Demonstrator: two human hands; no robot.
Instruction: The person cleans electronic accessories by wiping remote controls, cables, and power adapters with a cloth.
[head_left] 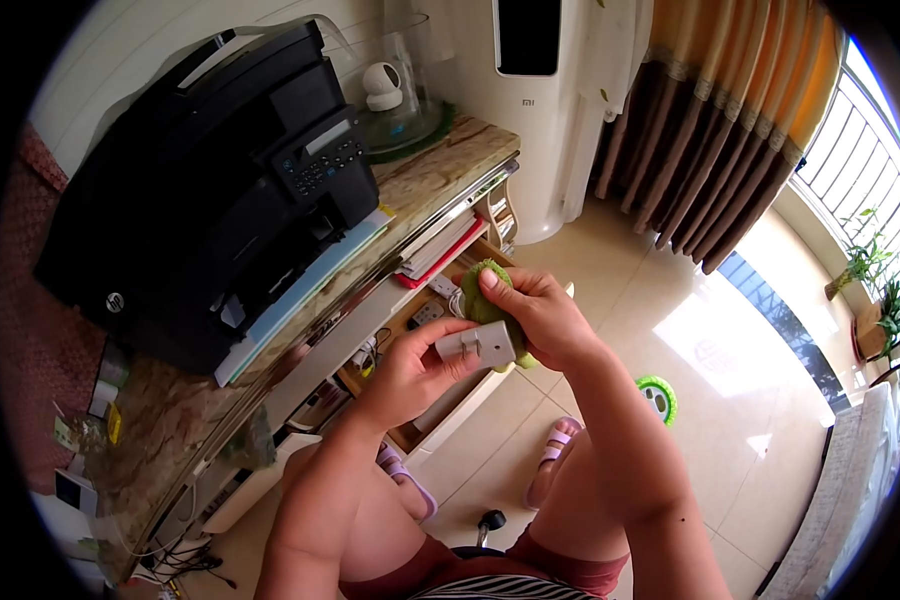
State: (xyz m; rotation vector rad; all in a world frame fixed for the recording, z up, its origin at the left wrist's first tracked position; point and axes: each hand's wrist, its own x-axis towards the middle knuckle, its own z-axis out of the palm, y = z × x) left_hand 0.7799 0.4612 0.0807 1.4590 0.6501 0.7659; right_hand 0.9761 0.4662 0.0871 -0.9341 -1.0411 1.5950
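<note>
My left hand (405,372) is closed around a white plug adapter (494,345), its metal prongs showing near the fingertips. In my right hand (548,312) is a green cloth (480,298), bunched under the thumb and hanging down beside the adapter. Both hands are close together above an open drawer (462,412). Inside it lie a white socket block (444,286), a dark gadget with buttons (426,314) and some white cables, partly hidden by my hands and wrists.
A black printer (210,190) stands on the marble-topped cabinet (420,180) at left, with a white camera (382,86) behind it. Papers and a red folder (440,255) fill a shelf above the drawer. A green-rimmed wheel (658,400) is on the tiled floor to the right.
</note>
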